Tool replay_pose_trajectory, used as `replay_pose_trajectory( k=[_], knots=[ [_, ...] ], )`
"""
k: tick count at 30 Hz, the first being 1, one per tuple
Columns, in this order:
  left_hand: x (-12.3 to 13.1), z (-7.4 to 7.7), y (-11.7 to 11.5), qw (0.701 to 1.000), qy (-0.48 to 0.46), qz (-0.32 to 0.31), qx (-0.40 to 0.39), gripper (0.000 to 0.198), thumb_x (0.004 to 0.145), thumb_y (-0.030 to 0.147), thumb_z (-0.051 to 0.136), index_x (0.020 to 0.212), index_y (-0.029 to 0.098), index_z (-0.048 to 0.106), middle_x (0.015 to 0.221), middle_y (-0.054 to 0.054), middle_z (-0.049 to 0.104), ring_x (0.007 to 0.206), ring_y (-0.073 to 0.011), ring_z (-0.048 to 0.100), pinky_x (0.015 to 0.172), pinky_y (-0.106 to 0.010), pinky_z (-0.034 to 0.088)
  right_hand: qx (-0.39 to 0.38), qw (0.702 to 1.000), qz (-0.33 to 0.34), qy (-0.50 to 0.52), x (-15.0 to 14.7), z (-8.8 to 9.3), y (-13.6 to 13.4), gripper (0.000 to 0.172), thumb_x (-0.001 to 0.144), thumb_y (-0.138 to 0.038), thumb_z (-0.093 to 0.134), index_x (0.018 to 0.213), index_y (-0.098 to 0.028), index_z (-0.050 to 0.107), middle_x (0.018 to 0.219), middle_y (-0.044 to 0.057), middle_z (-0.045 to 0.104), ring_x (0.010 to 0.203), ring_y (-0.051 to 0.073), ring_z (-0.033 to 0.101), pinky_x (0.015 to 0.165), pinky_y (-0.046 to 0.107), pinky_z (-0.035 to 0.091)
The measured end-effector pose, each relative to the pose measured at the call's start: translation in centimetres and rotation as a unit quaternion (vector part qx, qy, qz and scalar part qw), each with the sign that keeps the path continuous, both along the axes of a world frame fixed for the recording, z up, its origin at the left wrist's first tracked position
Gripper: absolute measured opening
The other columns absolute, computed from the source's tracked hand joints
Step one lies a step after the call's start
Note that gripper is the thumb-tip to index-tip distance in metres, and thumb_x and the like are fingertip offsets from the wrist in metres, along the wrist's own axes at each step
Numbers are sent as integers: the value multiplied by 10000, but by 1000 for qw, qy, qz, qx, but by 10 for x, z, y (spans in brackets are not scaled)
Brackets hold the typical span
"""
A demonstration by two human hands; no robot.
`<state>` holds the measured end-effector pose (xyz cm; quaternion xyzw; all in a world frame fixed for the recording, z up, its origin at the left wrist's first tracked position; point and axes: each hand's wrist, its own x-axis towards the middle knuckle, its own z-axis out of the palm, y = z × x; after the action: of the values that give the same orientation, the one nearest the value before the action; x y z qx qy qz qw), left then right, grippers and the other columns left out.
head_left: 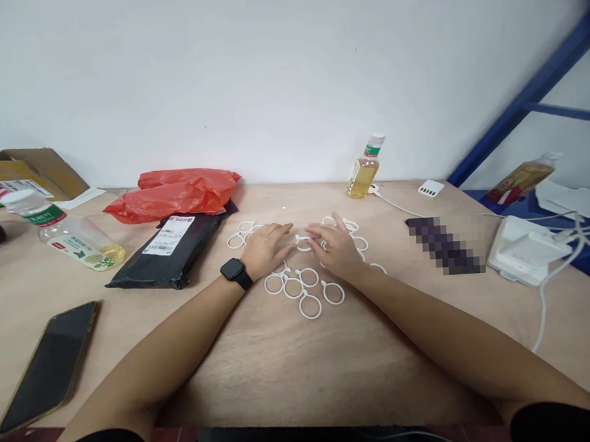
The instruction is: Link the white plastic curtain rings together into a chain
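Several thin white rings, each with a small tab, lie on the wooden table around both hands. My left hand (266,246), a black watch on its wrist, rests low over some of the rings with fingers stretched out and thumb apart. Opposite it, my right hand (335,245) pinches the right side of one white ring (304,248) between thumb and fingers. That ring sits in the gap between the hands. Nearer to me lie a loose ring (301,312) and another ring (325,296). More rings are partly hidden under and behind each hand.
Left of the hands are a black parcel (151,273), a red plastic bag (173,196), a tilted-looking bottle (81,244) and a phone (48,363). A second bottle (365,173) stands near the wall. At right lie a white device (520,257) and cables.
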<state>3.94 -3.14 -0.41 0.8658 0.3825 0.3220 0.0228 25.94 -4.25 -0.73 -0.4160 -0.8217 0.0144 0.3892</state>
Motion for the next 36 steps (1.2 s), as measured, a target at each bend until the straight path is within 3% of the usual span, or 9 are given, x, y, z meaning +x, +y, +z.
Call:
replay_pose_trajectory(
  k=[3,8,11,15,22,30,36],
  knots=[
    [6,3,-5,999,-16,-44,-19,373,967,387,528,1259,170,608,1086,-109,713,977,-220,657,882,-360,509,16,996,86,37,-4,-3,-2,234,935,-274,544,1145,-240,640,1059,36,752,911,184,699,1096,483,397],
    [13,6,-9,991,-74,-5,-113,299,957,413,546,1035,185,723,825,-45,734,726,-154,651,690,-263,482,-2,997,54,51,-7,0,-4,232,905,-267,530,1081,-230,677,957,54,750,945,211,675,926,414,503],
    [14,8,-10,987,-92,10,-132,297,943,427,560,940,193,744,762,-24,722,664,-137,622,639,-248,452,-38,998,32,24,-6,2,-5,270,901,-266,500,1095,-213,680,972,62,740,947,207,658,907,379,488],
    [13,9,-12,995,-18,-25,-93,261,961,356,522,984,205,734,811,-37,733,728,-154,636,697,-268,462,-39,998,5,-41,-5,2,-5,253,889,-290,522,1052,-199,693,867,55,734,886,211,643,892,358,446],
    [15,10,-15,994,112,-8,17,347,997,339,413,902,179,707,855,-87,737,815,-214,663,780,-348,459,19,977,-19,-213,-8,11,-9,296,915,-273,437,718,-179,637,629,54,643,648,187,548,752,330,345],
    [25,21,-24,995,99,30,10,353,979,306,431,756,183,675,743,-60,713,716,-190,640,687,-316,419,68,980,-64,-178,-13,11,-12,342,921,-252,394,627,-201,561,555,27,593,571,166,480,758,328,322],
    [24,22,-22,997,50,59,-14,410,980,336,422,671,185,645,659,-45,678,640,-168,609,618,-299,378,77,980,-76,-170,-13,14,-12,355,916,-262,390,601,-207,546,551,32,583,588,173,491,777,338,328]
  ],
)
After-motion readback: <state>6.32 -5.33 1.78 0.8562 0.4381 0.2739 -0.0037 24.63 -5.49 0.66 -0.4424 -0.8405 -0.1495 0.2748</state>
